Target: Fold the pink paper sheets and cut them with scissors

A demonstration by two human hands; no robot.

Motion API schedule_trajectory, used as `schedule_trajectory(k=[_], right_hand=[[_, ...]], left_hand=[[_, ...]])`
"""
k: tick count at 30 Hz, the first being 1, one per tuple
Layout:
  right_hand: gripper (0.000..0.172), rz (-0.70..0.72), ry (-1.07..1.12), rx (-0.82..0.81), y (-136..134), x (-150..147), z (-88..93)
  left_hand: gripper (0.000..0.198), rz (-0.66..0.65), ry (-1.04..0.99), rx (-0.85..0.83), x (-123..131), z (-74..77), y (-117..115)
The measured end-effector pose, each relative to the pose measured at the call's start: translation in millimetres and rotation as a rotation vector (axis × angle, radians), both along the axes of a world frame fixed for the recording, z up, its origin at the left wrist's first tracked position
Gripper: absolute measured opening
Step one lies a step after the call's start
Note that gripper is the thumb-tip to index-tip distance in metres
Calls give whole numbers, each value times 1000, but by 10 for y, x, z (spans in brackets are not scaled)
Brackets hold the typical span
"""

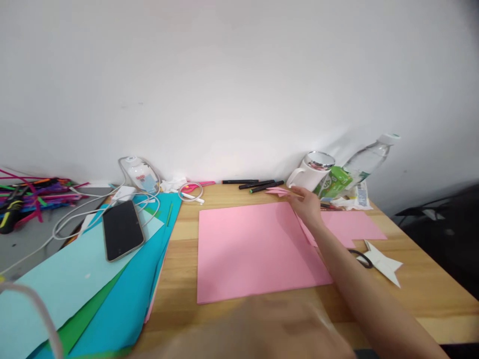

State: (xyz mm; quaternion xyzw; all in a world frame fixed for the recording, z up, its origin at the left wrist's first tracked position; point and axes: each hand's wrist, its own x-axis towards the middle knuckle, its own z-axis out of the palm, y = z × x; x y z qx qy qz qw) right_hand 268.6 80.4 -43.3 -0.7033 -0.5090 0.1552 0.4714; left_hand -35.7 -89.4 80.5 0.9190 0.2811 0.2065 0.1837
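Observation:
A large pink sheet of paper [254,254] lies flat in front of me. My right hand [305,203] reaches across its far right corner, fingers closed at the end of a small folded piece of pink paper [277,191] by the markers. Low in the picture, smeared by motion, is my left hand [292,326]; its fingers cannot be made out. Beneath and beyond my right wrist is another cut pink sheet [352,227]. A white paper star [383,263] rests right of my forearm, touching a black ring-shaped thing [361,258], partly hidden.
Along the wall lie several black markers [258,184] and pink scissors [194,187]. At back right stand a white mug [309,172], a green carton [334,183] and a tilted water bottle [370,159]. Left are a phone [122,232], white cable and coloured sheets [123,299].

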Motion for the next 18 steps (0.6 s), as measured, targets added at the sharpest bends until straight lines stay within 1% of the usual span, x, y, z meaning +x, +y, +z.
schedule_trajectory(k=[2,3,4,5,7,8,10,11,12,14,18], right_hand=[[35,-22,-117,-5,-79,118,24],[34,-28,-176,-8,-117,182,38],[32,-31,-234,-14,-152,247,52],[29,-30,-287,-20,-184,306,65],[23,-20,-372,-31,-239,396,86],[21,-10,-403,-31,-264,420,95],[22,27,-448,-14,-324,413,113],[23,57,-463,1,-367,382,121],[25,93,-475,19,-421,333,128],[26,185,-487,49,-568,196,132],[25,396,-538,68,-955,-85,73]], left_hand=[[34,-23,40,-28,85,-2,230],[40,-23,92,-54,102,-34,335],[46,36,215,-112,104,-87,427],[56,85,350,-186,93,-157,504],[87,171,564,-311,53,-319,611],[100,185,611,-349,32,-395,642],[119,181,651,-424,3,-508,672],[123,174,671,-444,-4,-541,675],[126,171,698,-454,-10,-560,673],[124,167,738,-438,-25,-578,661],[109,145,689,-381,-102,-627,633]])
